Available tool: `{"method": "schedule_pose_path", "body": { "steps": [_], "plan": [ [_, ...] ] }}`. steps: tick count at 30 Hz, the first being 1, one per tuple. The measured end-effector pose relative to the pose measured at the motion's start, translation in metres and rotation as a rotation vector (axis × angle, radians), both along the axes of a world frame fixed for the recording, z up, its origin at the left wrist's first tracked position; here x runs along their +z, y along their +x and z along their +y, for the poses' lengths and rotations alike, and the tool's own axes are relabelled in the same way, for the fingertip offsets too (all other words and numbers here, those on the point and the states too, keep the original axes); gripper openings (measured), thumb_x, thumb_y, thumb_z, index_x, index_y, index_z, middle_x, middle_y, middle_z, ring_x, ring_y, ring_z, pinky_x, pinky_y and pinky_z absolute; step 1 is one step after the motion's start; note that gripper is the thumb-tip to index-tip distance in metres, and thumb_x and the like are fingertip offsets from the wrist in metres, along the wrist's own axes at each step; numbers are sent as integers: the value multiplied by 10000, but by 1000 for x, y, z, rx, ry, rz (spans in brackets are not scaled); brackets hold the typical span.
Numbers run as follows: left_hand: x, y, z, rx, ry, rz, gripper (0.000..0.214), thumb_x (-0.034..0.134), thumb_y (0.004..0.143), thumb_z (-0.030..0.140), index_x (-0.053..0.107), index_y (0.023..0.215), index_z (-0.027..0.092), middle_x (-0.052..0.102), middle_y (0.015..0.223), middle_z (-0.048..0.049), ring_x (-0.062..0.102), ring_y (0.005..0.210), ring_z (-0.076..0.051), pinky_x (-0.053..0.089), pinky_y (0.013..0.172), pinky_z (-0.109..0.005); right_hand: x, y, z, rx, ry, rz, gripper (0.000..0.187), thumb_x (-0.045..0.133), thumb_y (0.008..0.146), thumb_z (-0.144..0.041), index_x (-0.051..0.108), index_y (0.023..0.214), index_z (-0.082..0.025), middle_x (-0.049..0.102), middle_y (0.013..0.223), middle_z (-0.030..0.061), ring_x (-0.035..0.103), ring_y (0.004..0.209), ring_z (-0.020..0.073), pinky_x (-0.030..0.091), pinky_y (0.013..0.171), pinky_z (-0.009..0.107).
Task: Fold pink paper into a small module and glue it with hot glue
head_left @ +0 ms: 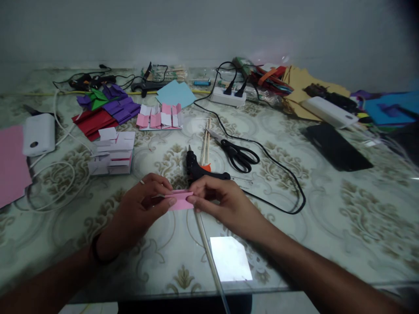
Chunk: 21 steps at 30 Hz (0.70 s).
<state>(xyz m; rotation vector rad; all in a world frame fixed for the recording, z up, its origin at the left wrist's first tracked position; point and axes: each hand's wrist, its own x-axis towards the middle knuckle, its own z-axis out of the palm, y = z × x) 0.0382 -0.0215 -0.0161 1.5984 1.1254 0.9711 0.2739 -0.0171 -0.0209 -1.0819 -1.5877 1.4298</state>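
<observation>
A small piece of folded pink paper is held up between both hands, a crease running along its upper part. My left hand pinches its left end between thumb and fingers. At the right end, my right hand grips it the same way. Just beyond the hands lies a black hot glue gun with an orange trigger, nozzle pointing away. A clear glue stick runs from beneath the hands toward the table's near edge. Black-handled scissors rest to the right of the glue gun, beside thin wooden sticks.
Folded white-and-pink paper pieces and a similar pink set stand at left. Pink sheets and a white device lie far left. A power strip, looping black cord and dark phone-like slab occupy the right.
</observation>
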Motion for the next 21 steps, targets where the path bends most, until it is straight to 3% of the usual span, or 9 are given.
{"method": "schedule_pose_path", "body": {
  "steps": [3, 5, 8, 11, 16, 21],
  "plan": [
    [-1, 1, 0, -10, -48, -48, 17, 794, 913, 205, 797, 916, 221, 749, 1099, -43, 741, 1021, -174, 603, 845, -238, -2, -2, 0, -9, -121, 70, 316, 874, 923, -470, 732, 926, -188, 694, 726, -25, 624, 665, 124, 483, 658, 246],
    [-1, 2, 0, -38, -114, -79, 71, 802, 913, 225, 820, 982, 223, 788, 1123, -55, 757, 1074, -201, 613, 935, -278, -3, -2, 0, -13, -138, 81, 317, 889, 906, -464, 736, 916, -187, 707, 729, -21, 638, 675, 126, 492, 675, 249],
    [-1, 1, -1, -74, -293, -110, 149, 818, 915, 301, 829, 1035, 214, 838, 1022, -54, 793, 965, -214, 639, 817, -278, -2, -2, 1, -13, -132, 92, 292, 901, 896, -436, 748, 910, -189, 715, 742, -17, 641, 685, 127, 494, 674, 248],
    [0, 1, -1, -66, -387, -155, 154, 849, 893, 329, 818, 968, 198, 839, 873, -26, 788, 808, -183, 627, 704, -243, -1, -3, 1, -15, -114, 119, 272, 897, 895, -425, 758, 910, -192, 723, 768, -10, 645, 698, 129, 503, 679, 252],
    [4, 3, -2, -41, -458, -237, 182, 894, 862, 323, 775, 866, 185, 862, 862, -23, 831, 808, -194, 691, 782, -291, -4, -5, 0, -3, -126, 147, 247, 891, 889, -400, 767, 949, -195, 735, 817, 1, 669, 745, 140, 527, 727, 270],
    [5, 7, -5, -114, -457, -199, 207, 863, 890, 348, 735, 855, 189, 869, 862, -30, 850, 780, -204, 709, 795, -318, -5, -8, -4, 19, -122, 121, 249, 885, 888, -426, 782, 931, -203, 721, 794, 2, 648, 739, 153, 512, 701, 277]
  ]
}}
